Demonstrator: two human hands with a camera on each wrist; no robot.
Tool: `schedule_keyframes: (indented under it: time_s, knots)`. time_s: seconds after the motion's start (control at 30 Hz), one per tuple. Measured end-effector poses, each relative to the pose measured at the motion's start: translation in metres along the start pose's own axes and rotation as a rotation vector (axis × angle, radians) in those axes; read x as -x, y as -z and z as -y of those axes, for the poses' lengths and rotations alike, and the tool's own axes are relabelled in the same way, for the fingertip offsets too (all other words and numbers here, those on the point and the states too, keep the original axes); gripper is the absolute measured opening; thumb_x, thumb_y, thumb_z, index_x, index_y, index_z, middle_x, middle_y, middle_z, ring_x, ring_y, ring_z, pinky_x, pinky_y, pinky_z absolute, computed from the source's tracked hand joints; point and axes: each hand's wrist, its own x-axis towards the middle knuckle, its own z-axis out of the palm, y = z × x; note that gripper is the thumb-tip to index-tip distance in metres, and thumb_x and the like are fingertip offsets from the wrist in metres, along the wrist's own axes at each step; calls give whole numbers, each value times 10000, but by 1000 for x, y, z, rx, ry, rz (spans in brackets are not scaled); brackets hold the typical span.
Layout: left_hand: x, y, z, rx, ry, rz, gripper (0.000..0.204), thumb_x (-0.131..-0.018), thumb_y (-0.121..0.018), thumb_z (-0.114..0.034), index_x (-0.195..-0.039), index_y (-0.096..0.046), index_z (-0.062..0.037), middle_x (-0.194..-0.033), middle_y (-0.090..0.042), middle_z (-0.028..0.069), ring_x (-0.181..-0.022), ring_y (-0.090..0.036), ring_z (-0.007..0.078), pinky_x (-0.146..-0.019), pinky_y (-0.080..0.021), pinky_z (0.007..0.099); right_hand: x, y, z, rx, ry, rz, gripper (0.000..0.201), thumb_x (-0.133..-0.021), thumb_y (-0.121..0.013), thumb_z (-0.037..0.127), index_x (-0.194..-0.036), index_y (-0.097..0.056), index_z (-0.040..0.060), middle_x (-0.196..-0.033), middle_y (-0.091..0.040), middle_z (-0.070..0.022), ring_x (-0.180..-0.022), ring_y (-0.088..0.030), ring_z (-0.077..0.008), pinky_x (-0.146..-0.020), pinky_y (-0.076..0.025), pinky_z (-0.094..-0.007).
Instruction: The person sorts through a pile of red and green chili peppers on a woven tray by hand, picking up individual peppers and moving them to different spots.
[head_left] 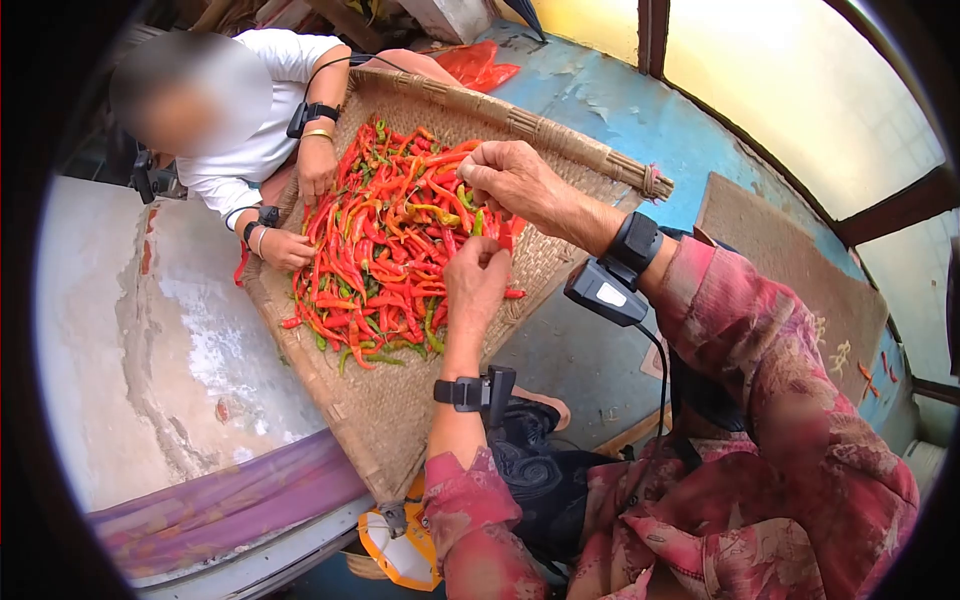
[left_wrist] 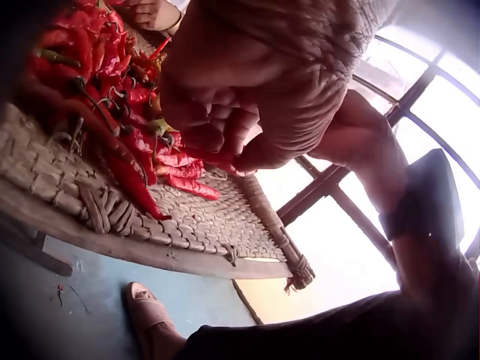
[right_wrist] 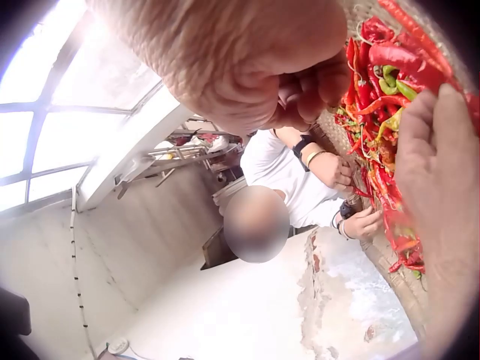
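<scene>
A pile of chili peppers [head_left: 385, 250], mostly red with some green, lies on a woven tray [head_left: 350, 435]. My left hand [head_left: 475, 285] is over the pile's near edge and pinches a red chili pepper [head_left: 507, 236] between thumb and fingers. In the left wrist view, the curled left fingers [left_wrist: 221, 127] are close above the peppers. My right hand [head_left: 520, 185] is just beyond the left, above the pile, with thumb and fingertips drawn together. Its curled fingers [right_wrist: 311, 90] show in the right wrist view; whether they pinch a small stem I cannot tell.
Across the tray a person in a white top [head_left: 285, 75] has both hands [head_left: 287, 250] at the pile's far edge. A pale wall [head_left: 200, 330] stands at the left, windows [head_left: 790, 100] at the right. Below is a blue floor [head_left: 600, 120] with a brown mat [head_left: 790, 270].
</scene>
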Motion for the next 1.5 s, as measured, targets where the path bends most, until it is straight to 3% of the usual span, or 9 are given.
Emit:
schedule_keyframes:
  time_s: [0.07, 0.27, 0.47, 0.67, 0.8, 0.9, 1.13, 1.33, 1.5]
  knots:
    - [-1, 24, 5, 324, 68, -87, 152, -796, -573, -146, -830, -577, 2, -678, -553, -1, -580, -455, 52, -508, -373, 215, 0, -2, 0, 39, 10, -17, 198, -881, -532, 209, -768, -551, 47, -621, -511, 8, -514, -452, -49, -437, -355, -198]
    - [-1, 90, 33, 501, 188, -900, 390, -829, -597, -234, -1116, -487, 5, -839, -535, 13, -645, -471, 61, -490, -372, 179, 2, -12, -18, 161, 8, 1, 224, -820, -529, 155, -661, -550, -3, -565, -520, -14, -517, -466, -86, -452, -390, -275]
    - [-16, 27, 26, -152, 94, -188, 334, -794, -611, -245, -1028, -564, -12, -772, -616, 60, -674, -581, 165, -596, -452, 289, -5, -21, -32, 209, 19, -9, 224, -813, -525, 155, -674, -569, -16, -562, -530, -37, -517, -484, -93, -459, -402, -286]
    - [-20, -13, 21, -582, 7, -179, 353, -743, -643, -269, -971, -551, -16, -785, -631, 163, -790, -609, 324, -691, -457, 405, 4, -18, -21, 192, -52, 31, 219, -831, -520, 175, -708, -563, -2, -572, -525, -25, -513, -492, -97, -466, -410, -271]
    - [-22, 6, 22, -279, 179, -31, 385, -733, -636, -205, -1025, -510, 12, -854, -617, 153, -757, -608, 285, -666, -459, 378, 0, -11, -26, 281, 13, 0, 225, -851, -524, 199, -736, -563, 9, -576, -512, 0, -505, -460, -83, -455, -387, -255]
    - [-13, 19, 23, 383, 276, 14, 456, -746, -662, -168, -1104, -467, 36, -799, -563, 22, -644, -531, 98, -569, -428, 214, -1, -6, -36, 415, 64, -33, 258, -848, -546, 231, -745, -571, -3, -573, -529, -34, -515, -497, -107, -462, -406, -279]
    - [3, 26, 19, 628, 156, -36, 380, -772, -641, -106, -1078, -463, 31, -784, -574, 35, -641, -539, 74, -564, -432, 189, 9, -21, -53, 472, -108, 171, 377, -816, -591, 352, -771, -592, -22, -605, -572, -144, -561, -580, -218, -498, -439, -367]
    - [6, 35, 22, 811, 214, 83, 287, -788, -633, -85, -1029, -489, -25, -792, -575, 15, -656, -556, 82, -553, -419, 192, 5, -24, -61, 641, 175, 97, 240, -812, -565, 220, -741, -573, -9, -602, -554, -89, -481, -519, -144, -431, -414, -316]
    - [-2, 68, 42, 968, 186, -341, 314, -818, -607, -107, -1077, -458, -9, -851, -566, 37, -678, -558, 118, -625, -469, 239, 5, -18, -38, 453, -156, 65, 273, -776, -566, 224, -703, -575, -39, -587, -552, -160, -539, -571, -217, -492, -445, -376]
